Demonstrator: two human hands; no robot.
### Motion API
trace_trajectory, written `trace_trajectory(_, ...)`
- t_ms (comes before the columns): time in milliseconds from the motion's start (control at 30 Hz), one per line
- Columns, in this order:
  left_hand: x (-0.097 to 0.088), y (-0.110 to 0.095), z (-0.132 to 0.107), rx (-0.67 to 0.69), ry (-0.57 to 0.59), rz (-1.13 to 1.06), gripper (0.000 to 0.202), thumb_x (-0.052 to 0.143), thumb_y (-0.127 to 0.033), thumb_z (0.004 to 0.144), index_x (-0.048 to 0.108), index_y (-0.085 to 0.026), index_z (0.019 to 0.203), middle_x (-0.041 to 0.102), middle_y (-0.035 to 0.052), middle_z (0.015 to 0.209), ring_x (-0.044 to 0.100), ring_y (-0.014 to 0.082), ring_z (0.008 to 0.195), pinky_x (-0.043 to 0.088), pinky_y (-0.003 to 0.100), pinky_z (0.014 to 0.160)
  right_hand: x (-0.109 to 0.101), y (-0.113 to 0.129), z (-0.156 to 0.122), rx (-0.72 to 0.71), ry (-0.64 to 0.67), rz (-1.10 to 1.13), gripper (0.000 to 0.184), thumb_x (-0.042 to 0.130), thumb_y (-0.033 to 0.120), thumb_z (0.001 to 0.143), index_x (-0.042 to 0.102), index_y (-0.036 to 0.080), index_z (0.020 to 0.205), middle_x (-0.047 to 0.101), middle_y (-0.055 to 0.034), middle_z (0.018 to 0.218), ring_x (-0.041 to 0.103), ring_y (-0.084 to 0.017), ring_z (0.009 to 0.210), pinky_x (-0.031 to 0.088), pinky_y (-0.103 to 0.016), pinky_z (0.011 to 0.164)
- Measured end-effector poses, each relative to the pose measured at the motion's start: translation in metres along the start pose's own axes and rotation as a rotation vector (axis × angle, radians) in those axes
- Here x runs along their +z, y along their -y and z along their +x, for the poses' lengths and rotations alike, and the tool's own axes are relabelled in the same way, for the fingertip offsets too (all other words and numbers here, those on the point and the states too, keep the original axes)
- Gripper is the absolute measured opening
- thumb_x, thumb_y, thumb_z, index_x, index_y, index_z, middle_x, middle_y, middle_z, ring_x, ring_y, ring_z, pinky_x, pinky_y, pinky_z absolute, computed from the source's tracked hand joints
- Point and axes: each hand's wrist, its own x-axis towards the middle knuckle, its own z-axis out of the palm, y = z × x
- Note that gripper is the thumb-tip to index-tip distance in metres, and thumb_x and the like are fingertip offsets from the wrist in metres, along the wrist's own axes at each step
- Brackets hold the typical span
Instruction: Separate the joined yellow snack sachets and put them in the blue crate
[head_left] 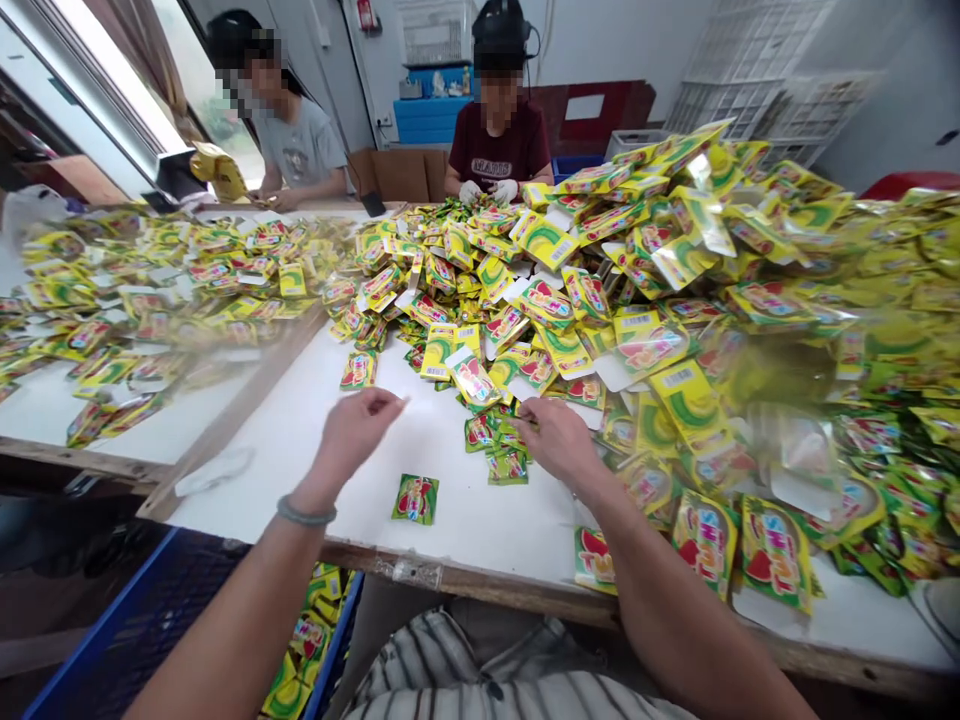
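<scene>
My left hand hovers above the white table with its fingers drawn together; nothing shows between them. Below and to its right lies a small green sachet with a watermelon print. At the near edge of the pile, my right hand has its fingertips pinched on a green sachet, partly hidden by the fingers. Another green sachet lies just beneath. Close by are yellow-green printed boxes, some with white flaps sticking out.
A tall heap of boxes fills the table's middle and right. More boxes lie beyond a wooden divider. A blue crate with boxes stands below the table's front edge. Two people sit across.
</scene>
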Motion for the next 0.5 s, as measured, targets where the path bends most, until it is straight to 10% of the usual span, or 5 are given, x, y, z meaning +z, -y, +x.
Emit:
trace_trajectory(200, 0.020, 0.002, -0.050, 0.009, 0.357, 0.610, 0.046, 0.063, -0.060, 0.067, 0.064, -0.019, 0.089, 0.065, 0.0079, 0.084, 0.061, 0.0253, 0.076, 0.039, 0.030, 0.062, -0.002, 0.004, -0.007, -0.213, 0.174, -0.212, 0.019, 0.060, 0.014, 0.078, 0.067, 0.013, 0.095, 0.064, -0.0143, 0.108, 0.055, -0.027, 0.105, 0.040, -0.034, 0.089)
trace_trajectory(500, 0.035, 0.004, -0.071, -0.002, 0.526, 0.571, 0.025, 0.067, -0.037, 0.068, 0.052, -0.021, 0.080, 0.059, 0.0009, 0.069, 0.057, 0.0210, 0.067, 0.029, 0.027, 0.056, -0.002, -0.011, 0.003, -0.109, -0.008, -0.327, 0.026, 0.053, 0.013, 0.081, 0.064, 0.015, 0.104, 0.061, -0.0133, 0.120, 0.048, -0.030, 0.109, 0.035, -0.039, 0.082)
